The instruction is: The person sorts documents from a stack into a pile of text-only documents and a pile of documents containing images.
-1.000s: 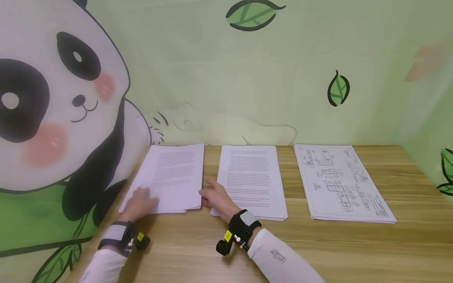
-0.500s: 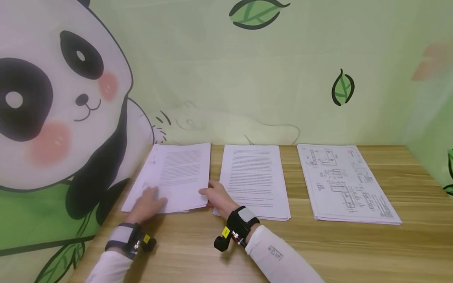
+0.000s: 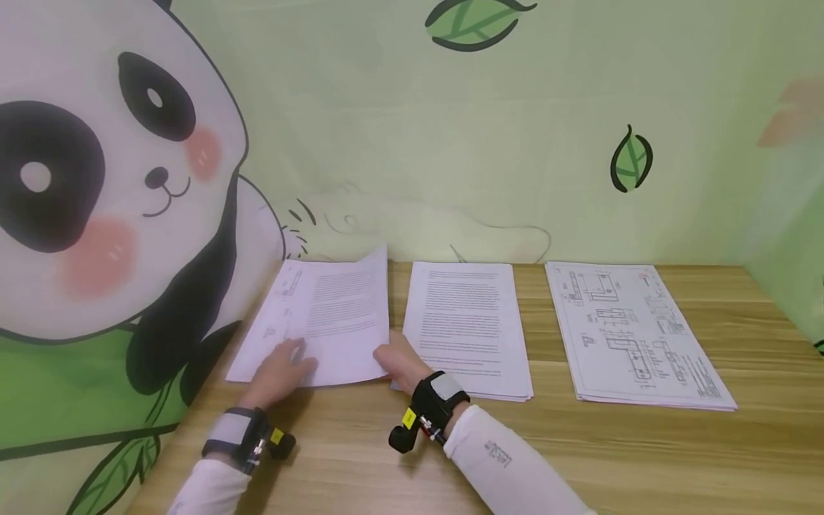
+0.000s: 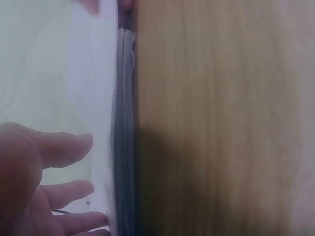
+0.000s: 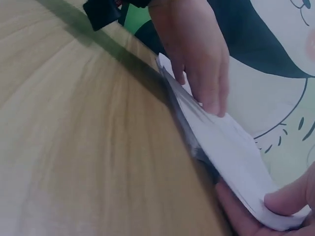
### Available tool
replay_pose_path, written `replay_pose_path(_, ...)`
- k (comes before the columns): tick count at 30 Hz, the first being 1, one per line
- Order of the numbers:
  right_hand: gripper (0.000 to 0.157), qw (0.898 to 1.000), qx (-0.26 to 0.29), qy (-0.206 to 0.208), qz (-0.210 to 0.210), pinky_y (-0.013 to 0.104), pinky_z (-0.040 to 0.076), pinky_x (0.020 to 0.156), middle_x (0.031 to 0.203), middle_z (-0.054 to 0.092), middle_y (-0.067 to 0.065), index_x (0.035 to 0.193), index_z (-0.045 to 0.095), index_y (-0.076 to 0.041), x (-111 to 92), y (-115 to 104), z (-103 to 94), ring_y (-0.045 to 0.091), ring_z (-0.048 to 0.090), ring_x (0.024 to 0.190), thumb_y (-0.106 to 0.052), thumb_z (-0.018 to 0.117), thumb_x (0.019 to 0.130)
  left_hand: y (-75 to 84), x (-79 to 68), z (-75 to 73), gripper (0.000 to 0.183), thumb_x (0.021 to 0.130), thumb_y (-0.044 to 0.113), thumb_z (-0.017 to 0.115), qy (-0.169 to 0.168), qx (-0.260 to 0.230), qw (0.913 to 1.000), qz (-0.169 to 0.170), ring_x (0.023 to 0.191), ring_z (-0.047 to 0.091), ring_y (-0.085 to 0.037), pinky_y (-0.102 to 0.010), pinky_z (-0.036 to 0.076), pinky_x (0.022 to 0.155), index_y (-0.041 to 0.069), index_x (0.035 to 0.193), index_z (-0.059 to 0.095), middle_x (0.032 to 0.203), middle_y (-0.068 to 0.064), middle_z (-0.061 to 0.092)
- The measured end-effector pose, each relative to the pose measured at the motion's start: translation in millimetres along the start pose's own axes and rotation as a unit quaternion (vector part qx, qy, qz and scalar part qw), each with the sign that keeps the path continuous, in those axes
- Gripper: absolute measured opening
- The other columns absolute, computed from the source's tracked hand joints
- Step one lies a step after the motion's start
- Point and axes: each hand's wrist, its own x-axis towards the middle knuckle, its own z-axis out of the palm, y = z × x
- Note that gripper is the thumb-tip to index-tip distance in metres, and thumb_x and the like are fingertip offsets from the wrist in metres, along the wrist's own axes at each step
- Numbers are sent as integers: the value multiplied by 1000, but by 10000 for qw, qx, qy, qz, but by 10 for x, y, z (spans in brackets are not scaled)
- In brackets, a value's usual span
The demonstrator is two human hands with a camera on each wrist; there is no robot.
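Changed since the earlier frames: the far right corner of the left paper stack point(image 3: 344, 311) now stands higher, curling up off the pile, and more drawing lines show along its left part.

Left paper stack: on the table point(image 3: 515, 465), at the left, below the panda picture point(image 3: 129, 179); top sheet bears typed text.

Right hand point(image 3: 404, 363): at the stack's right edge, close to the near corner, pinching the paper; thumb above, fingers beneath, as the right wrist view shows.

Left hand point(image 3: 281, 373): over the stack's near left part, fingers spread and fairly straight, fingertips at the paper. How hard they press, cannot tell.

Middle paper stack point(image 3: 460, 325): typed pages, flat, just right of the left stack; near left corner partly hidden by the right hand.

Right paper stack point(image 3: 634, 336): technical drawings, flat, set apart at the right, sheets slightly out of line.

Wrist straps: two, black and grey, left point(image 3: 234, 431) and right point(image 3: 439, 399), above white sleeves point(image 3: 508, 461).

Backdrop point(image 3: 502, 143): pale green, far side, with leaf pictures point(image 3: 479, 27).
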Motion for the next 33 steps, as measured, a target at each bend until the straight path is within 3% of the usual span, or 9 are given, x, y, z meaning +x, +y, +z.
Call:
replay_pose_path(3, 51, 9998, -95, 162, 96, 26, 46, 64, 112, 65, 16, 125, 53, -3, -16, 45, -15, 21, 60, 86, 12, 42, 77, 18, 26, -18, 64, 94, 31, 48, 141, -98, 9998, -87, 136, 22, -47, -62, 21, 110, -2, 144, 25, 150, -30, 24)
replay_pose_path(5, 49, 9996, 98, 158, 214, 25, 44, 63, 114, 64, 16, 126, 52, -4, -38, 59, -47, 20, 60, 87, 8, 44, 80, 32, 59, -26, 65, 94, 32, 47, 256, -171, 9994, -185, 136, 23, -47, -62, 22, 110, -2, 145, 24, 150, -29, 25)
replay_pose_path(8, 46, 9986, 476, 46, 211, 34, 51, 76, 121, 61, 17, 130, 49, -6, -78, 50, -118, 23, 60, 96, 2, 46, 85, 32, 105, -35, 67, 95, 35, 44, 431, -399, 9974, -426, 138, 20, -45, -61, 21, 111, 1, 147, 19, 152, -27, 21)
replay_pose_path(12, 44, 9954, 931, -210, -31, 47, 43, 100, 131, 55, 17, 134, 46, -7, -139, 4, -256, 27, 55, 112, -1, 45, 91, 44, 142, -38, 71, 95, 41, 41, 780, -972, 9899, -674, 138, 22, -44, -60, 23, 111, 7, 150, 11, 153, -26, 20)
replay_pose_path(16, 43, 9959, 838, -285, -206, 46, 43, 101, 131, 56, 14, 135, 45, -11, -197, -52, -432, 26, 55, 114, -5, 45, 93, 113, 148, -44, 68, 95, 45, 40, 1037, -1820, 9752, -718, 138, 28, -40, -58, 27, 111, 14, 150, 15, 153, -22, 25)
replay_pose_path(19, 43, 9975, 606, -183, -310, 44, 44, 99, 130, 58, 11, 135, 46, -14, -245, -94, -582, 25, 56, 114, -8, 46, 93, 208, 145, -36, 64, 94, 44, 45, 1083, -2434, 9619, -615, 138, 31, -35, -55, 29, 111, 21, 149, 23, 153, -17, 29)
replay_pose_path(24, 40, 9988, 263, 152, -396, 42, 45, 97, 125, 61, 8, 132, 49, -16, -340, -197, -899, 22, 59, 111, -14, 52, 92, 466, 162, 41, 65, 89, 45, 54, 923, -3037, 9475, -391, 130, 44, -32, -53, 38, 106, 29, 146, 28, 149, -13, 38)
replay_pose_path(29, 46, 9958, -278, 758, -439, 39, 47, 93, 127, 58, 10, 137, 42, -12, -409, -312, -1275, 22, 58, 109, -17, 52, 93, 798, 177, 200, 56, 93, 34, 52, 671, -3063, 9495, 115, 124, 50, -30, -51, 42, 103, 29, 144, 32, 144, -13, 43)
replay_pose_path(33, 54, 9923, -474, 1065, -420, 46, 42, 102, 139, 47, 13, 145, 30, -11, -485, -328, -1528, 27, 49, 120, -14, 47, 94, 999, 203, 354, 52, 95, 21, 48, 472, -2855, 9555, 575, 126, 49, -31, -51, 42, 103, 25, 145, 33, 143, -15, 45)
